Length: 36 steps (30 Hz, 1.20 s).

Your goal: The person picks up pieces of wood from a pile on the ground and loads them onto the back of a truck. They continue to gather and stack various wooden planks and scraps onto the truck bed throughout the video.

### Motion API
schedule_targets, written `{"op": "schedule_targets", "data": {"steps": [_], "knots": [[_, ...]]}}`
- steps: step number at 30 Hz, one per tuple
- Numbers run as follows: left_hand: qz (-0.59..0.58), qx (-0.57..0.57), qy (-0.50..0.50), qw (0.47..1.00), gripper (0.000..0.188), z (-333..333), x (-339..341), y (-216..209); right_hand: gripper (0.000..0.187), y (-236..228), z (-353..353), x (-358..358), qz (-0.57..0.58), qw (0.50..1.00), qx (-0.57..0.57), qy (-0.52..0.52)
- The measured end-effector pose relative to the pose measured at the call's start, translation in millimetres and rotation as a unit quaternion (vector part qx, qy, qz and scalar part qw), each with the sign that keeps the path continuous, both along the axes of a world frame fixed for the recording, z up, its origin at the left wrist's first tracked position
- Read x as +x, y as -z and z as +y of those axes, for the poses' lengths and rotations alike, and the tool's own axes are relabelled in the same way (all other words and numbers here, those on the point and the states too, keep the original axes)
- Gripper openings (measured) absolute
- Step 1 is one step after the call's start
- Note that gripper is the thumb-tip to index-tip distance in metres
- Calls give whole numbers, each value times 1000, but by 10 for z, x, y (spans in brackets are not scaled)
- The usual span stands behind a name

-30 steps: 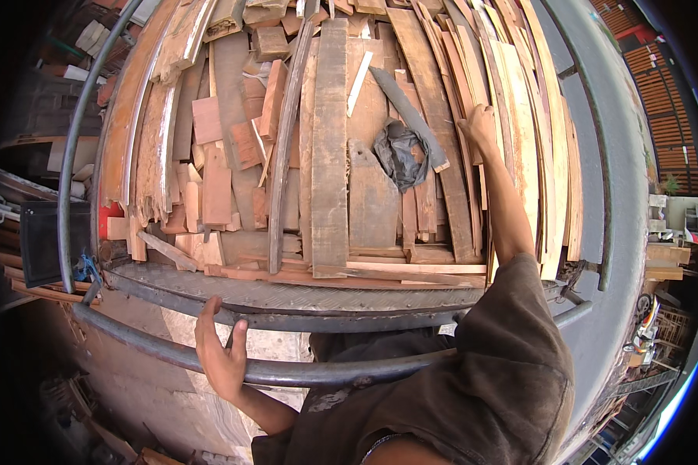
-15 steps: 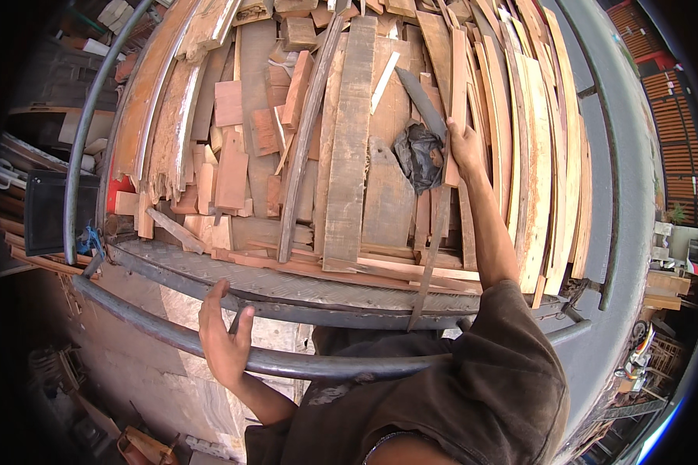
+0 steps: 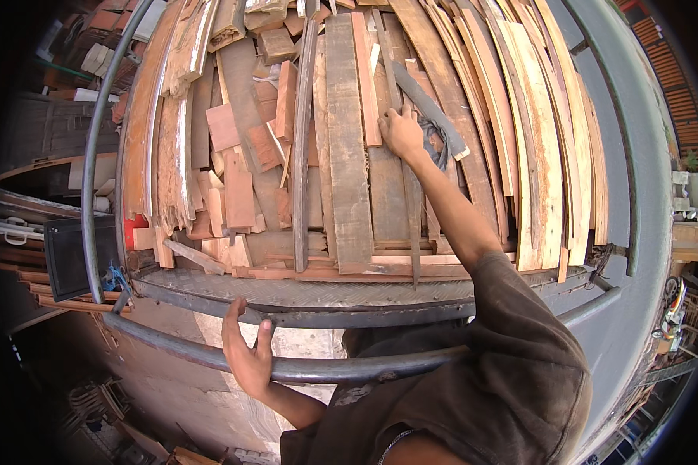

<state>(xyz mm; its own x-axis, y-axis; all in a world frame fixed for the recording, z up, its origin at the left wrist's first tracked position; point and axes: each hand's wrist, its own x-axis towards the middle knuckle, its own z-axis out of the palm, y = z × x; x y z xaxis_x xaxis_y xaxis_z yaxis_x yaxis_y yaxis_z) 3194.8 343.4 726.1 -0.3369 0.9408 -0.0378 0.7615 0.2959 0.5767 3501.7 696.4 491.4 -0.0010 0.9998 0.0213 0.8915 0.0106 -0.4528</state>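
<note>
My right hand [image 3: 403, 133] is closed over a long thin dark wooden strip [image 3: 414, 232] in the middle of the wood pile. Just left of its fingers ends a reddish plank [image 3: 365, 77], which lies over a wide grey-brown board [image 3: 344, 155]. Beyond the hand, a grey tapered piece [image 3: 423, 101] lies slanted, with crumpled black plastic [image 3: 434, 143] partly hidden by my wrist. My left hand [image 3: 247, 353] is at the round metal bar [image 3: 326, 369], its thumb and fingers spread apart, holding nothing.
A ridged metal truck-bed edge [image 3: 349, 294] runs across the near side. Side rails [image 3: 98, 139] flank the load. Small blocks [image 3: 240, 198] lie at the left, long pale slats [image 3: 547, 155] at the right. A grey road [image 3: 636, 170] lies beyond the right rail.
My right hand has moved left, and the reddish plank it held now lies left of the strip. The tapered grey piece has shifted and the black plastic shows less. My left hand stays by the bar.
</note>
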Motion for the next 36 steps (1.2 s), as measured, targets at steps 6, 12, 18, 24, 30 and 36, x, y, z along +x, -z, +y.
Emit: {"op": "schedule_targets", "data": {"steps": [6,12,18,24,30,36], "knots": [[15,-11,3,1000,57,-85,-24,8,60,-315,-72,-241,-33,996,-80,12],[23,-17,0,1000,54,-47,6,6,52,-84,35,-267,54,997,-46,42],[33,-16,-6,999,52,-94,9,34,46,-71,51,-269,67,994,-61,62],[34,-2,-9,999,51,-51,13,31,45,18,185,-310,29,996,19,85],[32,1,-9,999,51,-33,37,24,55,-83,329,-239,1,996,5,87],[27,8,-15,999,52,-67,40,50,61,-296,-240,191,-48,997,-35,53]]}}
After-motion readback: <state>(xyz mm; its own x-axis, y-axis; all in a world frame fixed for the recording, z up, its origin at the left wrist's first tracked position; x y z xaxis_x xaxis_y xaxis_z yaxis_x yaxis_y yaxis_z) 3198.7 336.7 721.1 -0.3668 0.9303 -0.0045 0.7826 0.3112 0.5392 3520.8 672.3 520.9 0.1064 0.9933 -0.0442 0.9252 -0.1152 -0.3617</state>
